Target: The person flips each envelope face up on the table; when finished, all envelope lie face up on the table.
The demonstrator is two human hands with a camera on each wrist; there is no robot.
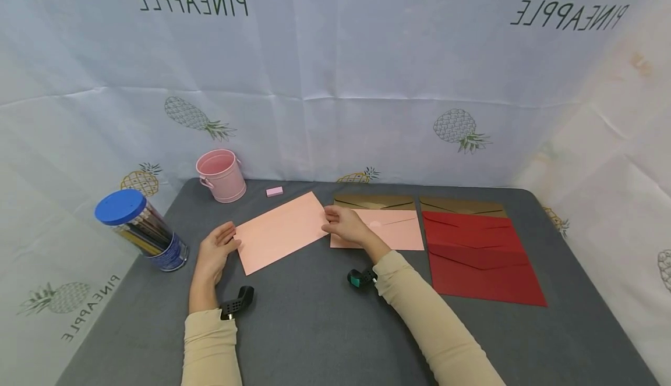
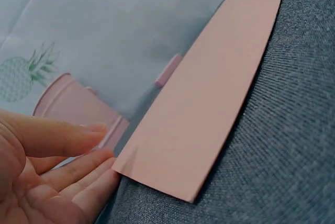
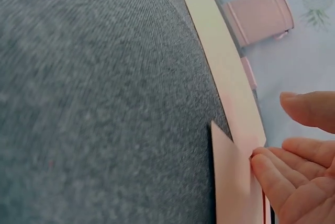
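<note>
A plain pink envelope [image 1: 280, 232] lies at a slant on the grey table, no flap showing on its upper face. At its left end my left hand [image 1: 215, 252] touches the edge with the fingertips. In the left wrist view the thumb [image 2: 89, 132] stays apart from the paper. My right hand [image 1: 346, 225] touches the opposite end with straight fingers, its thumb [image 3: 309, 110] raised clear. Under that hand lies a second pink envelope [image 1: 395, 234], flap side up, partly covering a gold envelope [image 1: 374, 201].
Red envelopes [image 1: 482, 258] overlap another gold envelope [image 1: 461, 205] on the right. A pink bucket [image 1: 225, 179] and a small pink block [image 1: 274, 191] stand at the back. A blue-lidded jar of pencils [image 1: 149, 234] is at left. Pineapple-printed cloth [image 1: 335, 54] hangs behind.
</note>
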